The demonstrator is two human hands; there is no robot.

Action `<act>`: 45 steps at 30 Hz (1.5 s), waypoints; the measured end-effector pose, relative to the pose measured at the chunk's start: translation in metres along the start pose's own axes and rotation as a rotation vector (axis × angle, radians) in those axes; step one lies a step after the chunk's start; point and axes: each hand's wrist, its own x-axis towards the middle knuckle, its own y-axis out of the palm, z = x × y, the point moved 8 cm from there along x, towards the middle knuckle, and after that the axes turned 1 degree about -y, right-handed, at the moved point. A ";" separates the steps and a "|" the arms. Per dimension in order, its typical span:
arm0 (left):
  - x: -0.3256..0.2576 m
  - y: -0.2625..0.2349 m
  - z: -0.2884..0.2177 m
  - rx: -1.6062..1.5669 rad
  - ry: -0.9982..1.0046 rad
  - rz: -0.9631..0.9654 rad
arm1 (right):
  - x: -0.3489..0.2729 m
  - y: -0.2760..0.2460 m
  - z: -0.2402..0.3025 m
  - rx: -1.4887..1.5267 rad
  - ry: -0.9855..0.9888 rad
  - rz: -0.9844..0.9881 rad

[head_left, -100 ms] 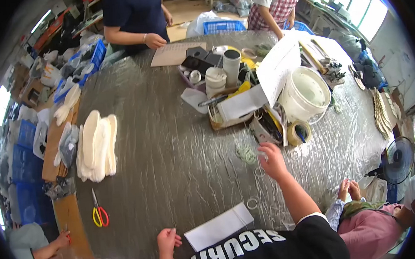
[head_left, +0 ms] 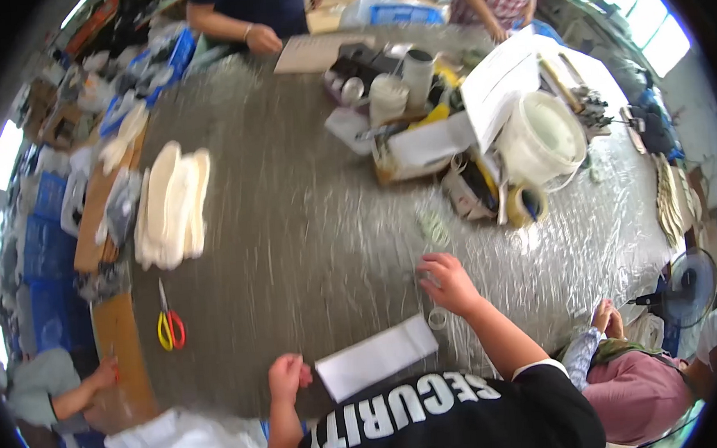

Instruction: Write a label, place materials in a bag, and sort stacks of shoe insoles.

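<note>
Head view: a flat, white rectangular paper piece [head_left: 377, 358] lies on the grey, film-covered bench [head_left: 292, 212] before the person. Just beside its left end, the left hand [head_left: 289, 378] is loosely curled, gripping nothing visible. Beyond its right end, the right hand [head_left: 451, 284] has its fingers forward, near a loose heap of pale-green bands [head_left: 434, 229]; whether it grasps one, I cannot tell. A pale ring-shaped band [head_left: 437, 318] lies by the paper's right end.

Containers, centre right: a white plastic bucket [head_left: 508, 147], wide-mouthed, contents unclear; a white oval tub [head_left: 461, 197] holding dark and yellow objects, blurred; a brown cardboard box [head_left: 387, 173] topped by white paper; a pale-purple tray [head_left: 335, 87] with dark boxes; a grey-white cylinder [head_left: 418, 81], dark-mouthed. Behind the bench stands a blue plastic crate [head_left: 407, 14].
</note>
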 end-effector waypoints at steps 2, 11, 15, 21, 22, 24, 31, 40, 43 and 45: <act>-0.011 -0.004 0.007 -0.015 0.057 0.018 | -0.031 0.046 0.042 0.069 -0.083 0.306; -0.047 0.013 0.028 -0.154 0.090 0.086 | -0.112 0.149 0.144 -0.318 -0.495 0.692; -0.055 0.018 0.031 -0.422 0.068 0.094 | -0.110 0.156 0.140 -0.198 -0.501 0.604; -0.064 0.022 0.045 -0.445 0.026 0.012 | -0.109 0.139 0.128 0.152 -0.400 0.368; -0.066 0.025 0.043 -0.446 0.053 0.044 | -0.111 0.142 0.128 0.158 -0.413 0.400; -0.067 0.022 0.047 -0.347 0.019 -0.026 | -0.108 0.138 0.125 0.246 -0.411 0.319; -0.059 0.025 0.030 0.095 0.303 -0.173 | -0.110 0.136 0.122 0.322 -0.463 0.286; -0.066 0.030 0.018 0.415 0.427 -0.384 | -0.109 0.138 0.118 0.300 -0.464 0.254; -0.081 0.041 -0.003 0.680 0.675 -0.505 | -0.110 0.138 0.118 0.285 -0.466 0.226; -0.077 0.037 0.004 0.588 0.536 -0.513 | -0.112 0.139 0.119 0.278 -0.495 0.234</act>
